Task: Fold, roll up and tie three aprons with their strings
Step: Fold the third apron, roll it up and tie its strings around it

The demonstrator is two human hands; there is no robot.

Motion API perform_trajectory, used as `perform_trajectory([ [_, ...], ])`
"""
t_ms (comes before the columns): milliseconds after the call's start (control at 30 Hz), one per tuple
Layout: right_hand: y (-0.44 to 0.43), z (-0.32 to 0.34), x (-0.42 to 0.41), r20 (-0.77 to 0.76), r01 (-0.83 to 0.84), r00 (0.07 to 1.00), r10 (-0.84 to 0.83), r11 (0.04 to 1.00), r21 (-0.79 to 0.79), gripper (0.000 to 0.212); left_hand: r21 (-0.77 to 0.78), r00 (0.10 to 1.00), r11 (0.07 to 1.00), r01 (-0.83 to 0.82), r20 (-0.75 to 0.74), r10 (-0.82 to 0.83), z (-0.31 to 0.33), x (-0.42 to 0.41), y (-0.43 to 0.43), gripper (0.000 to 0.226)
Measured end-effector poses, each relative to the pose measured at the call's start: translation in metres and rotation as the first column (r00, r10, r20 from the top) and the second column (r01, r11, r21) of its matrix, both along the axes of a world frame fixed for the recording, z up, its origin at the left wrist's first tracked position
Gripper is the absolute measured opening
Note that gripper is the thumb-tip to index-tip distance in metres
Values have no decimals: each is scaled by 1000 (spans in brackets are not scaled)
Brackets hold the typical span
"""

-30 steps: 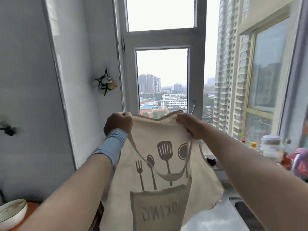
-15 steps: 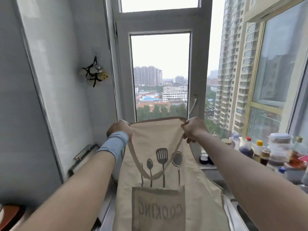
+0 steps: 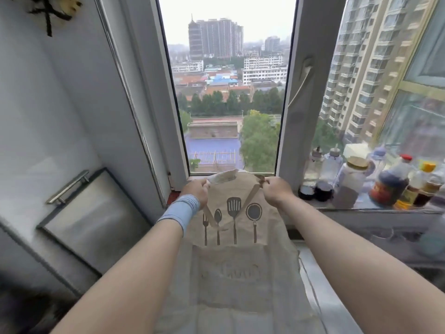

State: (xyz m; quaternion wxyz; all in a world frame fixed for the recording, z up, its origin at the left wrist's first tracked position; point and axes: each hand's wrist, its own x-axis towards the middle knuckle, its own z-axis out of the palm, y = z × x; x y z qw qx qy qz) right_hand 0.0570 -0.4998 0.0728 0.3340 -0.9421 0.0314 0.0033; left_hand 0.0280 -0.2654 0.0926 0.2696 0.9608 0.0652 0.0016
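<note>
I hold the apron (image 3: 240, 266) by its two top corners, low in the centre of the frame under the window. My left hand (image 3: 196, 189) pinches the left corner and my right hand (image 3: 277, 190) the right one, fingers (image 3: 266, 183) curled tight on the cloth where the neck strap (image 3: 251, 197) joins. The cloth looks light, thin and limp. It drapes down toward the table (image 3: 342, 304) and would sag wherever I let go. Corners and hems give the surest hold. The loose strap across the bib could tangle in a fold.
</note>
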Motion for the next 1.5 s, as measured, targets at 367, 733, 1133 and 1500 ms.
perform_trajectory([
  [367,25,-162,-57,-250,-187,955,157,977,-100,97,42,941,997,61,-335,-44,-165,-52,1,70],
  [733,30,-276,-203,-672,-428,728,138,857,-288,89,149,717,901,407,-664,-214,-298,-174,-1,77],
  [1133,64,-275,-213,-488,-571,792,368,730,-376,75,269,948,962,52,-317,38,-280,-204,51,55],
  [1500,68,-264,-202,-382,-501,846,373,801,-327,51,191,767,930,315,-629,-130,-268,-172,39,51],
])
